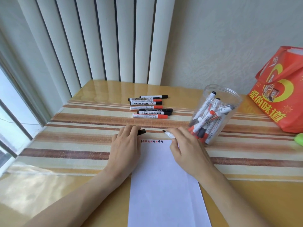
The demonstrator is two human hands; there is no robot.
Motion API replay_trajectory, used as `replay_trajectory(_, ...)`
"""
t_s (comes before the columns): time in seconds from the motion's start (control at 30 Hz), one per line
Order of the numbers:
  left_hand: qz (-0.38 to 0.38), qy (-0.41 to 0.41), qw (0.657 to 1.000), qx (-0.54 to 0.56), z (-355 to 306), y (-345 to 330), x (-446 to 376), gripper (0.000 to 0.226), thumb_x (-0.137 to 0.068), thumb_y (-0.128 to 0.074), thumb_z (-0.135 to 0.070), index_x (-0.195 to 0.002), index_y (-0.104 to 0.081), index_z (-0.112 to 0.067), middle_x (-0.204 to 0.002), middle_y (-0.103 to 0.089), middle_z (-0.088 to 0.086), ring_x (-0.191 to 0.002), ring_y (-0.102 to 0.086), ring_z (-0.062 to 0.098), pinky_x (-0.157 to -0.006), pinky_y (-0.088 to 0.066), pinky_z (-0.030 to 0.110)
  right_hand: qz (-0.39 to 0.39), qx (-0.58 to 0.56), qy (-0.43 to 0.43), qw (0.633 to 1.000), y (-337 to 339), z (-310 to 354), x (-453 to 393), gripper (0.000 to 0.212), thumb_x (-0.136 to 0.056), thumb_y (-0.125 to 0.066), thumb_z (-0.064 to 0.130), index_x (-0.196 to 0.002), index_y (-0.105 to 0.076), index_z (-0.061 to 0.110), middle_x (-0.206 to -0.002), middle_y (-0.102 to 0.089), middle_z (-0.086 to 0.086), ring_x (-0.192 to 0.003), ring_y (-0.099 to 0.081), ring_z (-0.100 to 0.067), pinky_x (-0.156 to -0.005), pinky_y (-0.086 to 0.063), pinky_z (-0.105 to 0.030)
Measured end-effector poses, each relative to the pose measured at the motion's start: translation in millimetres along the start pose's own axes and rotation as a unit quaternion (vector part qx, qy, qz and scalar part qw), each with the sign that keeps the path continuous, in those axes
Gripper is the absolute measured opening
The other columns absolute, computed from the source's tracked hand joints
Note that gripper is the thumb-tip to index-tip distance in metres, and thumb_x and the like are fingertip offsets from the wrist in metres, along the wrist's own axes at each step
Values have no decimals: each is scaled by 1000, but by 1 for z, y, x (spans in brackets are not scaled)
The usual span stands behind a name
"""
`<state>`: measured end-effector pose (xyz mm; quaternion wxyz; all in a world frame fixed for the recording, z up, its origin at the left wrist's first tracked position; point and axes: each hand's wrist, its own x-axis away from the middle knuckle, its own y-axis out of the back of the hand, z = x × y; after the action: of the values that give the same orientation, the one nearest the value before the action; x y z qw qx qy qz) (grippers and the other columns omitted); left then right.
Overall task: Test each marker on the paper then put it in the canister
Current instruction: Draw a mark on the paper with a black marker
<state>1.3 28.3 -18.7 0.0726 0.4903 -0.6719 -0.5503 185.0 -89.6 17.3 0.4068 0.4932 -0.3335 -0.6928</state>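
An uncapped marker [167, 133] is gripped in the right hand [186, 149], tip bared for testing at the paper's [164, 185] far edge; its black cap [142, 131] is pinched by the left hand [126, 145]; the canister [214, 115] is kept near right.

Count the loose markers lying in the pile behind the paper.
7, side by side in one pile on the striped table mat, behind the paper; another could be hidden underneath.
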Motion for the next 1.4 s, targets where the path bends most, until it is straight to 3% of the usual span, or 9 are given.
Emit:
replay_trajectory(0.1, 53, -5, 998, -23, 3, -3, 0, 58, -95, -52, -20, -152, -44, -13, -146, -53, 0, -135, -47, 24, -103, -38, 40, -24, -104, 5, 994, 2, -2, -3, 52, -101, -50, 9, -146, -52, 35, -107, -59, 6, -91, -60, -18, -80, -49, -33)
replay_trajectory(0.27, 42, 16, 998, 32, -5, 4, -1, 67, -97, -31, -46, -159, -32, -19, -166, -29, 4, -154, -23, 21, -119, -21, 41, -57, -347, -81, 933, 1, -5, -4, 34, -104, -51, 6, -111, -77, 26, -104, -64, 3, -70, -69, -19, -73, -54, -23)
replay_trajectory(0.37, 15, -132, 984, 116, -11, 20, 2, 46, -99, -47, -36, -142, -55, -24, -149, -49, -1, -139, -46, 19, -111, -37, 44, -12, -525, -164, 835, 1, -7, -3, 51, -101, -36, -3, -116, -78, 23, -113, -67, -17, -78, -69, -28, -80, -58, -35)
replay_trajectory(0.43, 97, -270, 947, 141, -16, 25, 9, 40, -101, -51, -29, -140, -59, -23, -146, -53, -2, -140, -47, 16, -111, -40, 44, -6, -581, -174, 795, 3, -9, -5, 54, -95, -37, -8, -121, -75, 20, -111, -67, -20, -83, -67, -27, -83, -57, -37)
replay_trajectory(0.53, 219, -363, 900, 102, -17, 19, 19, 51, -104, -49, -38, -154, -44, -29, -163, -36, -6, -155, -20, 8, -125, -20, 41, -2, -557, -136, 819, 3, -12, -7, 34, -94, -53, 7, -124, -66, 16, -100, -72, -13, -84, -69, -25, -76, -57, -32)
replay_trajectory(0.7, 275, -353, 893, 50, -17, 13, 18, 65, -105, -43, -54, -162, -16, -39, -172, -2, -10, -156, 8, 3, -128, -2, 45, 5, -516, -135, 846, -2, -8, -7, 21, -99, -59, 32, -104, -60, 12, -79, -57, -9, -68, -55, -24, -55, -39, -20)
replay_trajectory(0.8, 283, -354, 891, 38, -18, 12, 18, 66, -104, -43, -56, -162, -17, -39, -172, 0, -10, -156, 9, 3, -128, -1, 45, 14, -503, -158, 850, -3, -8, -12, 24, -100, -49, 35, -102, -62, 14, -75, -56, -12, -57, -49, -22, -51, -37, -18)
replay_trajectory(1.0, 289, -342, 893, 44, -18, 11, 16, 64, -103, -44, -57, -160, -24, -40, -171, -10, -10, -157, -1, 6, -127, -3, 46, 18, -498, -213, 840, -6, -14, -18, 9, -100, -59, 2, -105, -54, 7, -77, -67, -9, -51, -54, -22, -40, -30, -23)
replay_trajectory(1.4, 272, -338, 900, 46, -18, 11, 16, 59, -104, -43, -56, -159, -28, -41, -168, -21, 0, -155, -16, 18, -125, -12, 45, -26, -447, -252, 858, -9, -17, -14, 21, -95, -71, 5, -84, -54, 10, -59, -60, -11, -38, -50, -18, -36, -31, -22)
